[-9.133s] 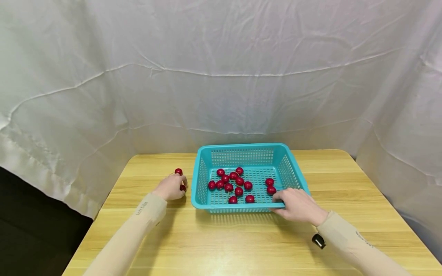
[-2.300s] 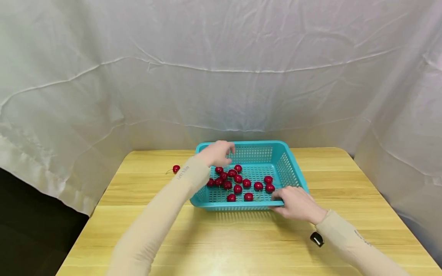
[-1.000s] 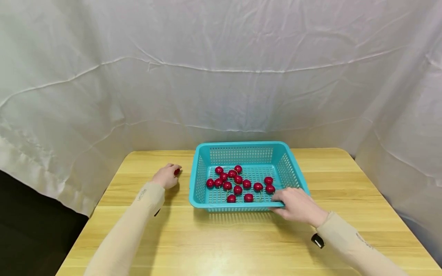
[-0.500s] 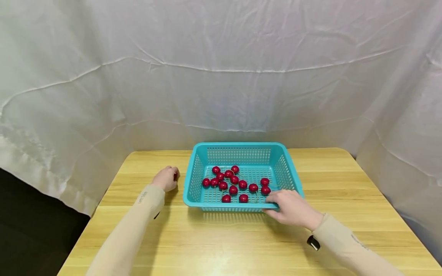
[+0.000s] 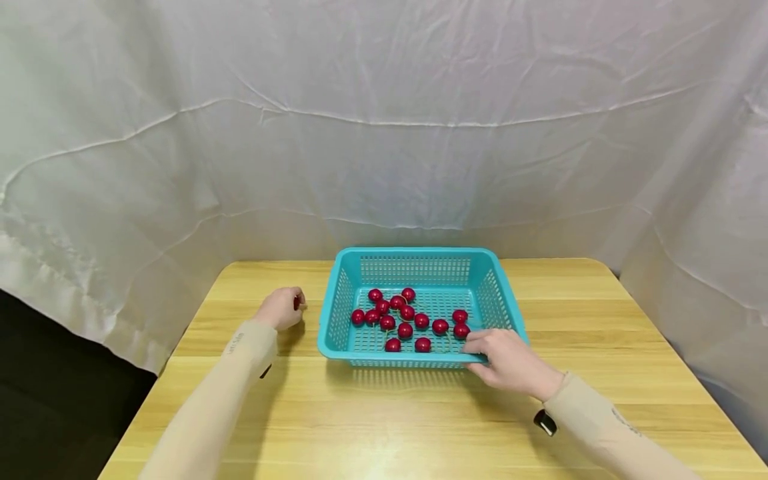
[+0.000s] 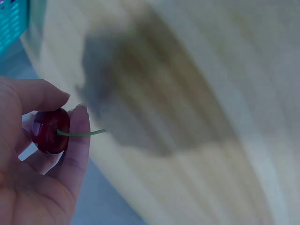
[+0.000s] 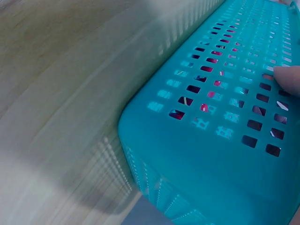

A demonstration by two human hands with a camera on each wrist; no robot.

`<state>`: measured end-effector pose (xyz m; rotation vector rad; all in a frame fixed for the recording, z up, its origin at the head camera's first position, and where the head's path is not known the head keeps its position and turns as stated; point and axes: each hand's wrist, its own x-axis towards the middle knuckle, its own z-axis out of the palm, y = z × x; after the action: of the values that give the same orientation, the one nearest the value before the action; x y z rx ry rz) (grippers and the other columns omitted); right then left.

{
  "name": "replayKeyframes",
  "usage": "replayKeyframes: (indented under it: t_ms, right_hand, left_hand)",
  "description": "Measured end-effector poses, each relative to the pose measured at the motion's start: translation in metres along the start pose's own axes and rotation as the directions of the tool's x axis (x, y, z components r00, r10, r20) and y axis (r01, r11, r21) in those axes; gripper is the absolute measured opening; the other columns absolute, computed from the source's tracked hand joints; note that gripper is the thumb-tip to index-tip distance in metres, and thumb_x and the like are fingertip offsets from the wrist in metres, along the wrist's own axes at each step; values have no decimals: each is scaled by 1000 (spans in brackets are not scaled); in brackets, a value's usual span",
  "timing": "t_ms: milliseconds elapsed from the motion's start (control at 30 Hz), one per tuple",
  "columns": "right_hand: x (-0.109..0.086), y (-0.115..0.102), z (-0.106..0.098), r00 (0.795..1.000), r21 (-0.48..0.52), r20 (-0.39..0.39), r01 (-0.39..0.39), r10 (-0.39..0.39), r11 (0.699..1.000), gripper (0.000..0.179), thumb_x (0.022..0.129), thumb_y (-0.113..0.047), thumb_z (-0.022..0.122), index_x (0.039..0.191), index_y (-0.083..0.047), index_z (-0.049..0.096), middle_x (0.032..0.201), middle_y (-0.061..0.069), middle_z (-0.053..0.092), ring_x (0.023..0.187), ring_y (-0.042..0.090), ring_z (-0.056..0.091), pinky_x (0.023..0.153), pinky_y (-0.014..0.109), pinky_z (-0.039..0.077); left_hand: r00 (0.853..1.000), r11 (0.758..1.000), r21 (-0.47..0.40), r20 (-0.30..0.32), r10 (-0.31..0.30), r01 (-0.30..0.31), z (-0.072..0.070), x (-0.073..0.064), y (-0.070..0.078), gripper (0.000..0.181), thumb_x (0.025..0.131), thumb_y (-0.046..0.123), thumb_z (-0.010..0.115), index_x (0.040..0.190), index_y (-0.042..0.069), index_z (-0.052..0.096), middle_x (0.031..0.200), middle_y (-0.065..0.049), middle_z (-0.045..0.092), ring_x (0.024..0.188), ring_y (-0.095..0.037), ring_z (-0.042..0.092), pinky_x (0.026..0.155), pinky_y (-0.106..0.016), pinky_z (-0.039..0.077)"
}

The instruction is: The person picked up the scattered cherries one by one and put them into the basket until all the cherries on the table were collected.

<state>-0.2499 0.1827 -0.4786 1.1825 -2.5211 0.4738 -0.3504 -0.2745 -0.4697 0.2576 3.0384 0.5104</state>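
My left hand [image 5: 281, 309] pinches a dark red cherry [image 6: 46, 133] between thumb and fingers, left of the basket. A thin green stem [image 6: 82, 134] sticks out from the fruit in the left wrist view. In the head view the fingers mostly cover this cherry. My right hand [image 5: 509, 361] grips the front rim of the turquoise plastic basket [image 5: 414, 251] near its right corner; one fingertip [image 7: 288, 78] lies against the perforated wall in the right wrist view. Several cherries [image 5: 387, 323] lie scattered on the basket floor, mostly toward its left and middle.
The basket stands on a light wooden table [image 5: 372, 420], toward its far edge. A pale cloth curtain [image 5: 420, 153] hangs behind the table and along both sides. Something black [image 5: 54, 387] fills the lower left, beyond the table edge.
My left hand has moved from over the basket to the left and picked up the cherry from the table. One more cherry lies in the basket than at first. My right hand has shifted the basket slightly left.
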Motion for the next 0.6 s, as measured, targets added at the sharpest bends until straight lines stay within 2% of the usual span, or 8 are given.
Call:
replayKeyframes:
  t_ms: [200, 367, 600]
  right_hand:
    - [4, 0, -1, 1000, 5, 11, -3, 3, 1000, 10, 80, -12, 79, 90, -15, 79, 90, -6, 74, 80, 8, 68, 69, 29, 59]
    - [7, -3, -1, 999, -5, 26, -35, 35, 999, 11, 82, -18, 80, 93, -15, 79, 92, -5, 75, 82, 11, 70, 70, 30, 60]
    - [1, -3, -9, 999, 33, -6, -34, 34, 999, 17, 86, -34, 78, 93, -18, 77, 87, -10, 73, 77, 4, 67, 67, 25, 56]
  left_hand:
    - [1000, 1000, -15, -10, 10, -10, -23, 3, 7, 25, 86, 2, 60, 110, -3, 62, 88, -12, 60, 78, -24, 52, 72, -35, 46]
    - [997, 999, 2, -55, 49, -49, -37, 5, 18, 24, 85, 4, 56, 108, -2, 62, 83, -10, 57, 74, -22, 50, 70, -34, 43]
    - [993, 997, -27, -91, 72, -75, -52, 8, 33, 19, 86, 3, 56, 104, 0, 61, 79, -8, 53, 71, -21, 47, 65, -31, 39]
